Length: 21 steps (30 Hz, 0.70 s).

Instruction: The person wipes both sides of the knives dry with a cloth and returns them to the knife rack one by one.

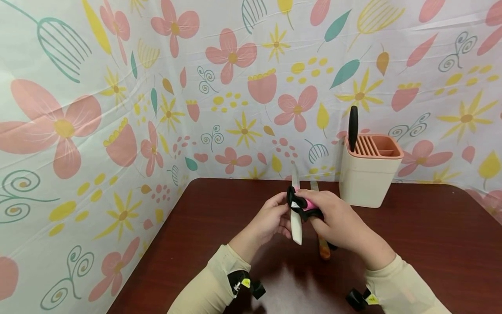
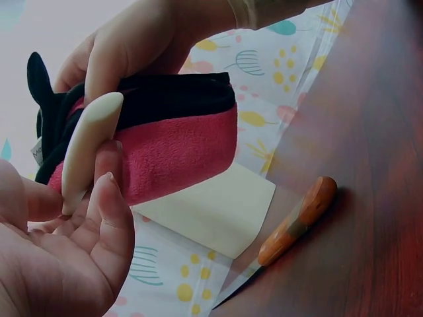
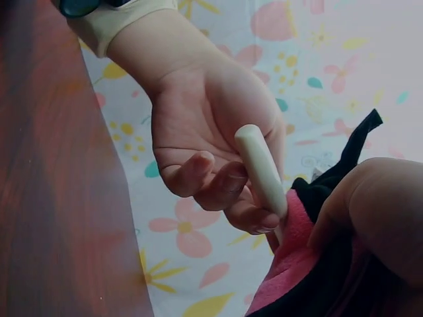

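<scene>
A knife with a white handle [image 1: 296, 231] stands above the table in the head view, its pale blade pointing away toward the wall. My left hand [image 1: 270, 218] pinches this knife between thumb and fingers; the white handle [image 3: 261, 168] crosses those fingers in the right wrist view. A pink cloth with black edging [image 2: 185, 145] is gripped by my right hand [image 1: 337, 218], folded against the knife near the base of the handle. How far the cloth wraps the blade is hidden. Below my right hand, a knife with an orange-brown wooden handle [image 1: 323, 248] lies on the table.
At the back right stands a cream knife block [image 1: 364, 183] with a salmon slotted top; a black-handled knife [image 1: 353, 128] is upright in it. A black object [image 1: 332, 246] shows partly beneath my right hand. Flower-patterned sheeting [image 1: 243, 109] borders the brown table [image 1: 431, 244].
</scene>
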Motion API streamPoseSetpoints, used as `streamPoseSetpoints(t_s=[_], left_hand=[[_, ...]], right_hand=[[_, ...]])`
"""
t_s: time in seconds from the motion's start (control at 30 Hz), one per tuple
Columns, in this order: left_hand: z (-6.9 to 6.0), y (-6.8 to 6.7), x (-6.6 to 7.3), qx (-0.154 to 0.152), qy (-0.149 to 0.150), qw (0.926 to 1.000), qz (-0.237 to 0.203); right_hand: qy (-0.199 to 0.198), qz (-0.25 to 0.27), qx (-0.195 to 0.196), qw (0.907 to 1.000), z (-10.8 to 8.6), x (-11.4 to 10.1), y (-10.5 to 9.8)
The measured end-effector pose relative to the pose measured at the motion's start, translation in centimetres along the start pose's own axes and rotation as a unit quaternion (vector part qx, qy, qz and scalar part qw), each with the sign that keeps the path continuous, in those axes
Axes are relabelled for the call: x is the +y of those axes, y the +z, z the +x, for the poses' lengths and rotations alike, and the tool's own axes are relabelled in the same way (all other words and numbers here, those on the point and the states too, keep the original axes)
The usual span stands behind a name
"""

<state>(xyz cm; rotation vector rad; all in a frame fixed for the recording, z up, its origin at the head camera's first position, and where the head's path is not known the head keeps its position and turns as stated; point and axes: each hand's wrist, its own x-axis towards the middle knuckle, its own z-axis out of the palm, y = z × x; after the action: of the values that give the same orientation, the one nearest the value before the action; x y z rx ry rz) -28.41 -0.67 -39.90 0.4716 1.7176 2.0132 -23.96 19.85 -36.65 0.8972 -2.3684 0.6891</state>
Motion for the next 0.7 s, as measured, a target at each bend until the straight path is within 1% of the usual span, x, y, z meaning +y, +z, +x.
streamPoseSetpoints(t_s=[0.2,0.47,0.7], left_hand=[[0.0,-0.2,0.0,-0.01,-0.006,0.9999,-0.001],[0.4,-0.7,-0.4,-0.002,-0.011,0.9999,-0.006],[0.4,-1.1,-0.2,0.002,-0.015,0.9998,-0.011]], right_hand=[[0.001,-0.005,-0.019,0.9998,-0.3,-0.1,-0.4],[-0.015,-0.007,-0.031,0.9994,-0.4,-0.5,-0.5],[-0.01,-0.023,-0.047,0.9986,-0.6,-1.1,-0.6]])
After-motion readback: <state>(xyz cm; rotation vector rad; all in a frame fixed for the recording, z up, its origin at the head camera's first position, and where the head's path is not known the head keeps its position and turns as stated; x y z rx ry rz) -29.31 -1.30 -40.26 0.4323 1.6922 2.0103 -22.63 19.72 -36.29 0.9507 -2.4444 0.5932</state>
